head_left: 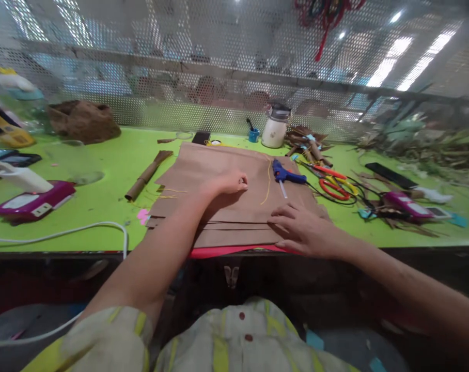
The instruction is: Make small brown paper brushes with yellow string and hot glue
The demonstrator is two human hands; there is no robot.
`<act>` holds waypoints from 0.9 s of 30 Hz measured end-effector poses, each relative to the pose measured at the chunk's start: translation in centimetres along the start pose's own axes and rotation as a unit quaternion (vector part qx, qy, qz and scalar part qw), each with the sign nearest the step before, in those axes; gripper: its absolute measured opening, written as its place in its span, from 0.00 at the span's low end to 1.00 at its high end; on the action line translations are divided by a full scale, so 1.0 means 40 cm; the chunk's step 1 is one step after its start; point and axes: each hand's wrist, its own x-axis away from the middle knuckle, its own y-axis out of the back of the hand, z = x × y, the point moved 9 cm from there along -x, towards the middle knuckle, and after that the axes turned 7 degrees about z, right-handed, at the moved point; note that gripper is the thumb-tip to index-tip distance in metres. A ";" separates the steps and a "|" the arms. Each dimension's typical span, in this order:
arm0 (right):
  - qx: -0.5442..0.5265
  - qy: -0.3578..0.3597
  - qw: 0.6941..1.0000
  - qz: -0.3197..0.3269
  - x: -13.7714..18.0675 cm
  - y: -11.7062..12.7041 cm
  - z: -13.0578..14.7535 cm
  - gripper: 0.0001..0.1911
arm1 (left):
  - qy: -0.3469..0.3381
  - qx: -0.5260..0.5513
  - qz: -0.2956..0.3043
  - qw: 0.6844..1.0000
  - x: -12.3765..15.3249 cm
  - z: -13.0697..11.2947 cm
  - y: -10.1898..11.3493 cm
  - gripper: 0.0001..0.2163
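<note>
A stack of brown sheets [227, 163], apparently paper, lies in front of me with uneven left edges. Over its middle, my left hand [232, 182] has its fingers curled together; anything between them is too small to make out. My right hand [306, 230] rests flat on the stack's front right part, fingers stretched out and holding nothing. A blue glue gun [288, 173] with a white stick lies on the stack's right side, beyond my right hand. Beside it a thin yellow string [269, 178] trails across the top sheet. Something red [234, 252] shows under the front edge.
On the green table [114, 201] stand a white jug [275, 126] and a small blue pot [253, 135]. Right of the stack are red-and-yellow scissors [335, 186] and scraps. At left lie a rolled brown piece [147, 176], a purple power strip [35, 199] and a white cable [103, 225].
</note>
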 end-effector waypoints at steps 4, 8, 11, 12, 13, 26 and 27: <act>-0.008 0.000 1.000 -0.017 -0.003 0.003 0.002 0.23 | 0.033 -0.045 0.026 0.998 0.029 -0.005 0.045 0.16; -0.020 -0.009 0.999 -0.050 0.003 0.007 -0.009 0.24 | 0.062 -0.047 0.011 0.997 0.106 -0.030 0.079 0.17; -0.018 -0.026 0.997 -0.066 0.005 0.006 -0.033 0.20 | 0.067 -0.017 0.022 0.997 0.184 -0.057 0.046 0.18; -0.006 -0.040 0.997 -0.070 0.006 0.007 -0.047 0.19 | 0.053 -0.019 0.022 0.998 0.209 -0.071 0.033 0.17; 0.010 -0.055 0.996 -0.072 0.008 0.007 -0.062 0.18 | 0.034 -0.031 0.019 0.999 0.233 -0.087 0.022 0.14; 0.010 -0.081 0.988 -0.133 0.061 0.027 -0.142 0.14 | 0.003 -0.053 -0.039 0.998 0.366 -0.087 -0.001 0.11; 0.004 -0.079 0.987 -0.142 0.064 0.028 -0.151 0.13 | -0.002 -0.049 -0.043 0.998 0.368 -0.087 -0.001 0.12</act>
